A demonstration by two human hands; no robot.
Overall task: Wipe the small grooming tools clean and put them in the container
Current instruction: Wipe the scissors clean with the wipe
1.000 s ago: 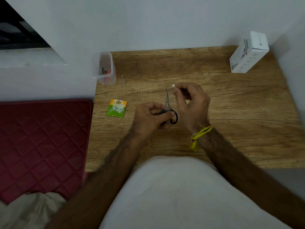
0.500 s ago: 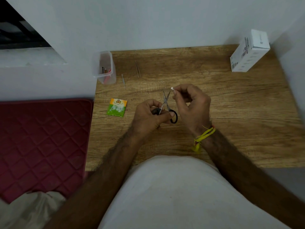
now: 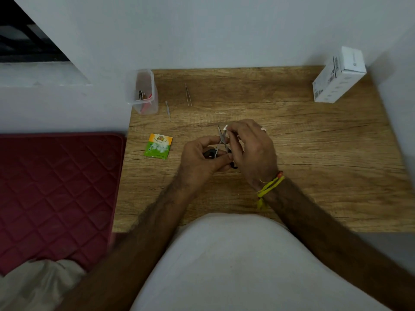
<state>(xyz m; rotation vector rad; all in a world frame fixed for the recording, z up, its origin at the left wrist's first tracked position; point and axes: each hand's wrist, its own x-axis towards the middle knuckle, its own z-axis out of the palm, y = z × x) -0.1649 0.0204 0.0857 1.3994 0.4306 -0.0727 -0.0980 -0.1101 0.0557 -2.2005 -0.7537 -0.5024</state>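
Small scissors [image 3: 221, 140] with black handles are held over the wooden table [image 3: 314, 153], blades spread apart and pointing away from me. My left hand [image 3: 202, 157] grips the handles. My right hand [image 3: 252, 149] pinches a small white wipe [image 3: 225, 127] against the right blade near its tip. A clear plastic container [image 3: 143, 92] stands at the table's far left corner with a few tools and something red inside. Thin tweezers [image 3: 188, 98] and a slim metal pick [image 3: 168, 110] lie on the table near it.
A green and orange sachet [image 3: 158, 146] lies left of my hands. A white carton [image 3: 340, 75] stands at the far right corner against the wall. A dark red quilted mat [image 3: 56, 194] lies left of the table. My white-clothed lap fills the near edge.
The scissor blades have spread open. My right hand with the white wipe has come down from above the blades onto the right blade.
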